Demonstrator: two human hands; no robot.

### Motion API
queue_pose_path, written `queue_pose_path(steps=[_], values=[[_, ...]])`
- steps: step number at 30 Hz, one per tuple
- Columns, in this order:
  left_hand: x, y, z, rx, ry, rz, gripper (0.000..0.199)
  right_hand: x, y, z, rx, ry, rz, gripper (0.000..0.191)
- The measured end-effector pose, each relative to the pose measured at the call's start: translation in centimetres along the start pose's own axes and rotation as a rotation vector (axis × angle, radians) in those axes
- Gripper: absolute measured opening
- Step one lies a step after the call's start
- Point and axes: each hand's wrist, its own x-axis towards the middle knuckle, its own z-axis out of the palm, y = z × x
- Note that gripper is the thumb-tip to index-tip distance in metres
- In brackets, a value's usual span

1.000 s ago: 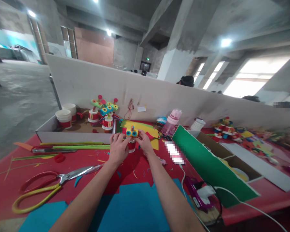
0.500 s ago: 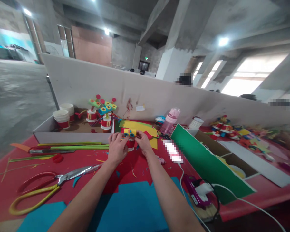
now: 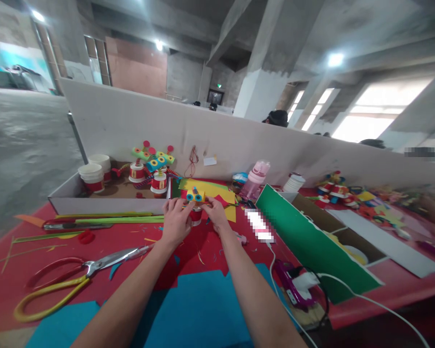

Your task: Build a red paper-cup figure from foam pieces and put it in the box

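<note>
A small paper-cup figure stands on the red table covering, with a yellow rolled head [image 3: 195, 194] that has blue ringed eyes, above a red and white cup [image 3: 196, 217]. My left hand [image 3: 176, 220] is closed at the figure's left side, its fingertips just under the head. From the right, my right hand [image 3: 215, 212] pinches at the same level. The spot where the fingers meet the figure is small and partly covered by them. Yellow sheets [image 3: 206, 190] lie right behind it.
Large scissors [image 3: 90, 268] and green strips [image 3: 119, 221] lie left. A box [image 3: 105, 206] of cup figures stands behind. Blue sheets [image 3: 203, 309] lie in front. Right are a pink bottle [image 3: 256, 178], phone [image 3: 259, 226], power strip [image 3: 293, 287] and green-sided box [image 3: 308, 241].
The yellow head has tipped up, so its blue eyes now face me and more of it shows above my fingers. Both hands have stayed nearly in place.
</note>
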Motion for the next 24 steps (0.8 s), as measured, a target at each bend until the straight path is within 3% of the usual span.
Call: queue_pose_path(steps=[11, 24], values=[[0.23, 0.0, 0.02, 0.002, 0.01, -0.013, 0.047, 0.21, -0.61, 0.15, 0.037, -0.053, 0.044, 0.025], [-0.07, -0.25, -0.84, -0.016, 0.042, 0.016, 0.05, 0.29, -0.54, -0.74, 0.087, 0.011, 0.04, 0.037]])
